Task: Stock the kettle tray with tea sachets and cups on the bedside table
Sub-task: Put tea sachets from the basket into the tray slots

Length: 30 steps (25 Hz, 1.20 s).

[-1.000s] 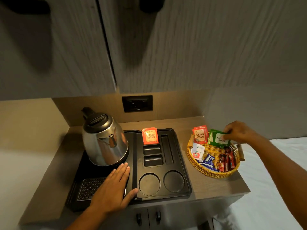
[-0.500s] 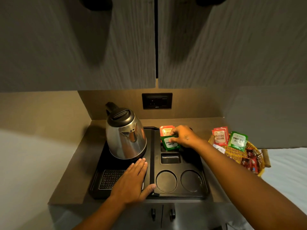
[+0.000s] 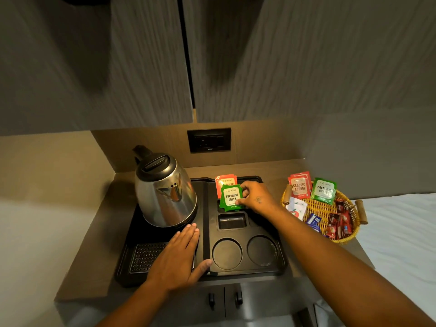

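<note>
green sachet (image 3: 231, 197) | pinched by right hand (image 3: 257, 197) | left hand (image 3: 177, 258) flat on tray (image 3: 269, 271) | kettle (image 3: 165, 192) beside

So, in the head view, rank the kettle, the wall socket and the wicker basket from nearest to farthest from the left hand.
1. Kettle: just beyond the left hand, on the tray's left half.
2. Wicker basket: far right, past the tray.
3. Wall socket: up on the back wall.

kettle (image 3: 165, 192) silver, black lid | tray (image 3: 269, 272) black | sachets (image 3: 231, 197) green, orange-red | basket (image 3: 318, 208) yellow woven
</note>
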Each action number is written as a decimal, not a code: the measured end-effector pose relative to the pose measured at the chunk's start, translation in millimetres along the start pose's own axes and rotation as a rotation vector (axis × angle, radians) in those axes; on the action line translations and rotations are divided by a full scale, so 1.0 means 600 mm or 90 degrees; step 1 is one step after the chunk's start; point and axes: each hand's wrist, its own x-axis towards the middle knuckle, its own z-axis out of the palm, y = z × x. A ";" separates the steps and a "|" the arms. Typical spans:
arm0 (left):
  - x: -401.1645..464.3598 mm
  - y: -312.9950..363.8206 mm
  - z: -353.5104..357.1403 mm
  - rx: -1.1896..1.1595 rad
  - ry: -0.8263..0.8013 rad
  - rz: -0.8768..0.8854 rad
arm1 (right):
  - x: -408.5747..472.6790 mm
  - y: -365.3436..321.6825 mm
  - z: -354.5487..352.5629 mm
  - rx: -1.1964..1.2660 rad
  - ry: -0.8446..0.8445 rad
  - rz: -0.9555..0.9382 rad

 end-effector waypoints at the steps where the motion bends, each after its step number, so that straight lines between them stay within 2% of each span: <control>1: 0.000 0.001 -0.001 0.004 -0.002 -0.001 | -0.003 -0.002 0.005 0.011 0.018 0.014; 6: -0.002 0.004 -0.008 0.002 -0.005 -0.001 | -0.026 -0.024 -0.007 -0.006 0.068 0.048; 9: -0.003 0.005 -0.009 0.002 -0.005 0.000 | -0.068 0.032 -0.101 -0.027 0.236 0.058; 11: -0.003 0.006 -0.010 0.004 -0.001 0.002 | -0.095 0.093 -0.170 -0.122 0.324 0.099; 12: -0.003 0.006 -0.010 0.003 -0.002 0.004 | -0.103 0.116 -0.192 -0.171 0.304 0.136; 13: -0.004 0.007 -0.011 0.001 -0.007 0.005 | -0.106 0.134 -0.202 -0.198 0.239 0.178; 15: -0.003 0.006 -0.013 -0.004 -0.006 0.001 | -0.101 0.153 -0.190 -0.169 0.092 0.217; 16: -0.002 0.007 -0.014 -0.005 -0.006 -0.001 | -0.099 0.157 -0.178 -0.147 0.060 0.211; 20: -0.005 0.008 -0.014 0.001 -0.007 0.003 | -0.093 0.164 -0.162 -0.114 0.049 0.177; 23: -0.004 0.007 -0.014 -0.006 -0.003 0.002 | -0.107 0.147 -0.194 -0.124 0.048 0.168; 25: -0.005 0.005 -0.012 -0.008 -0.001 0.003 | -0.123 0.127 -0.228 -0.165 0.084 0.141; 28: -0.004 0.005 -0.009 -0.006 0.001 0.006 | -0.139 0.067 -0.244 -0.167 0.152 0.056; 30: -0.004 0.004 -0.009 -0.005 0.003 0.005 | -0.132 0.012 -0.199 -0.129 0.099 -0.041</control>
